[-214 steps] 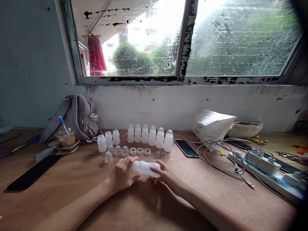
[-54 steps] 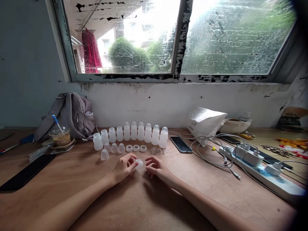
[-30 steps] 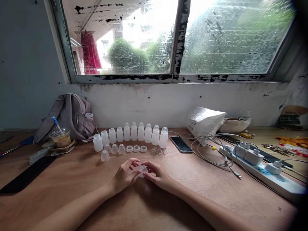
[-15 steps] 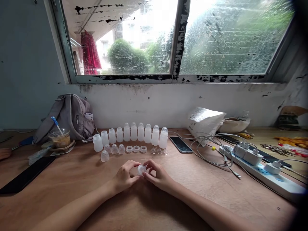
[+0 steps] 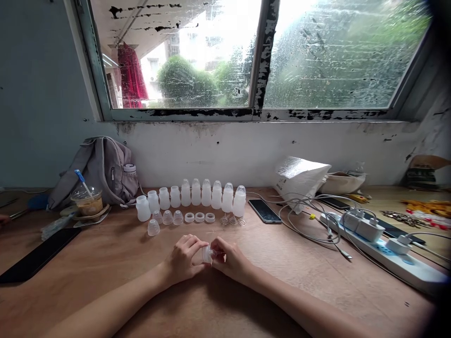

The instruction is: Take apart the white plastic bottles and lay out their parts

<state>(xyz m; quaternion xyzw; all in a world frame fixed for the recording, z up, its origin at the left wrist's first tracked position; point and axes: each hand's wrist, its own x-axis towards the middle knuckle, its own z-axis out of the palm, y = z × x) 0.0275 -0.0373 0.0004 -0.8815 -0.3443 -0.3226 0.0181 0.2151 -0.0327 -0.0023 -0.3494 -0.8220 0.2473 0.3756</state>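
Between my hands, just above the table, is a small translucent bottle part with a ring (image 5: 206, 254), turned on its side. The fingers of my left hand (image 5: 185, 257) wrap round its left end. My right hand (image 5: 230, 259) pinches a thin clear piece at its right side; its exact shape is too small to tell. Beyond my hands stands a curved row of frosted bottles (image 5: 164, 199), several of them capped. In front of the row lie clear domed caps (image 5: 153, 227), white rings (image 5: 199, 217) and thin clear rings (image 5: 241, 222).
A phone (image 5: 265, 211), tangled cables (image 5: 299, 225) and a white power strip (image 5: 398, 260) lie to the right. At the left are a drink cup (image 5: 88, 205), a black flat object (image 5: 38, 256) and a grey backpack (image 5: 102, 173). Another person's fingers (image 5: 3, 218) show at the far left edge.
The held part has turned from facing up to lying sideways. My right hand has shifted to pinch at its right side. The other person's hand at the far left has moved partly out of view.
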